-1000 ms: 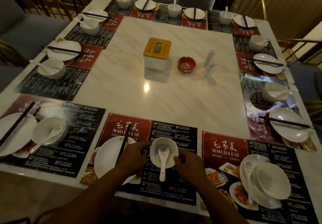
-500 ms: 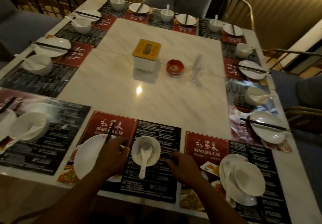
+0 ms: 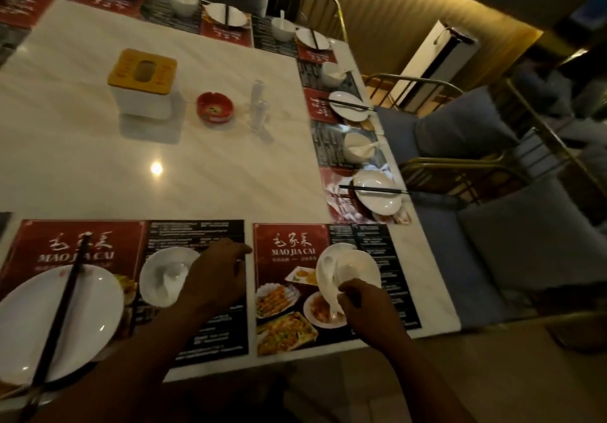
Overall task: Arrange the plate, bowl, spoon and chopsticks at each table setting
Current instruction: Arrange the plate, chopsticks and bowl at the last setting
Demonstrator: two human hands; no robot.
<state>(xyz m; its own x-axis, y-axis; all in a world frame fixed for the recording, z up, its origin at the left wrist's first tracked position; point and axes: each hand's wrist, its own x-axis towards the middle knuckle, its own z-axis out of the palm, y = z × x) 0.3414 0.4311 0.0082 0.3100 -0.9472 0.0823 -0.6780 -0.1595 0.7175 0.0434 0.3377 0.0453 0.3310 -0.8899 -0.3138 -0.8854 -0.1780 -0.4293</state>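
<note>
Seemingly, the right hand (image 3: 365, 309) grips 1 spoon (image 3: 329, 274).

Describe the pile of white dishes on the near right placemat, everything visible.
The pile of white dishes is glossy white, ceramic by its look: a plate with a smaller dish nested on it and a spoon lying along its left side, handle toward the person. It is over the red-and-black placemat at the near right and looks tilted; blur hides whether it is lifted. The right hand grips its near edge. No chopsticks show with it.
</note>
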